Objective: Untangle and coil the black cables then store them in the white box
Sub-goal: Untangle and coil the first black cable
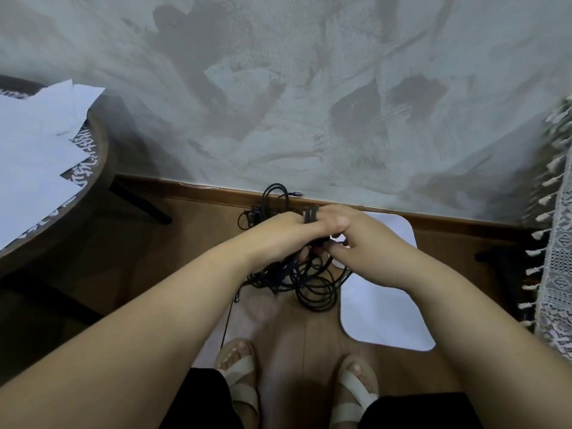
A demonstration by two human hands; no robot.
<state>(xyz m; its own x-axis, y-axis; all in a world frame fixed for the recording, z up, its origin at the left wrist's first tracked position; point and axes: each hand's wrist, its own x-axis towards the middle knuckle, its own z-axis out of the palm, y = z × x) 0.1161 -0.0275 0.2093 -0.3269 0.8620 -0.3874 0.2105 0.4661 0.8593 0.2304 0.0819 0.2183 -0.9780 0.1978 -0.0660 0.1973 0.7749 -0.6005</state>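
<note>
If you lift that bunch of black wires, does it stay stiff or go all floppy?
Probably floppy: the black cables sag in loose loops below the left hand and right hand gripping them. They would likely snag rather than slide apart, since the loops cross each other. Loose ends may swing: one strand dangles toward the floor.
</note>
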